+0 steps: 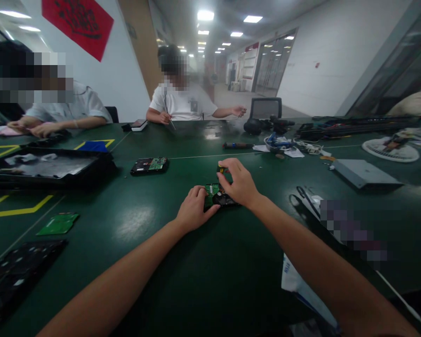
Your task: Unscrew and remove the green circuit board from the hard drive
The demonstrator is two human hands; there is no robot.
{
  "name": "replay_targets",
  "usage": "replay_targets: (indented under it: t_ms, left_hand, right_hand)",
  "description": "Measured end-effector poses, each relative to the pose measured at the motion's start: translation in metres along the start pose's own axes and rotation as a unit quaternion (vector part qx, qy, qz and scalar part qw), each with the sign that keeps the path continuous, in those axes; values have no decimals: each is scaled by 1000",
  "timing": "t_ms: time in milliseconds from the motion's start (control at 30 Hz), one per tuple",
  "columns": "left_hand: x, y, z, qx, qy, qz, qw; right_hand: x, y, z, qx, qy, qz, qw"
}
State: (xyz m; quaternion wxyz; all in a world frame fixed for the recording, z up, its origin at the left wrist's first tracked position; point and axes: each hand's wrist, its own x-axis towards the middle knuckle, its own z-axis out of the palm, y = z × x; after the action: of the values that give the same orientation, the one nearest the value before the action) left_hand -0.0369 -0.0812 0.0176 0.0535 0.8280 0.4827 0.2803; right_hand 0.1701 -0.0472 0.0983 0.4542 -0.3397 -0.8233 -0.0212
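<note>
A small black device with a green circuit board (pixel 212 189) lies on the dark green table (pixel 203 262) at the middle. My left hand (pixel 196 208) is wrapped round its left side, fingers on the board's edge and thumb along the near edge. Above the device's right part, my right hand (pixel 239 181) pinches a small yellow and black tool (pixel 221 169) between thumb and fingers. The lower end of that tool and its contact with the device are hard to make out.
Left: a second device (pixel 149 165), a black tray (pixel 49 166), a loose green board (pixel 58 223) and a black panel (pixel 17 267). Right: a grey box (pixel 365 173), cables (pixel 279 142) and a white fan grille (pixel 389 149). Two people (pixel 182 103) (pixel 73 105) sit across the table.
</note>
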Motion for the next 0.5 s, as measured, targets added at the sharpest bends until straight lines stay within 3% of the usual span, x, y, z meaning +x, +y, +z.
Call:
replay_targets:
  t_ms: [267,500]
  left_hand:
    - [9,-17,-10,-13,-56,54,997]
    - [14,-31,-8,-76,-86,48,992]
  right_hand:
    - [7,4,4,22,-29,7,999]
    - [2,10,4,32,6,10,999]
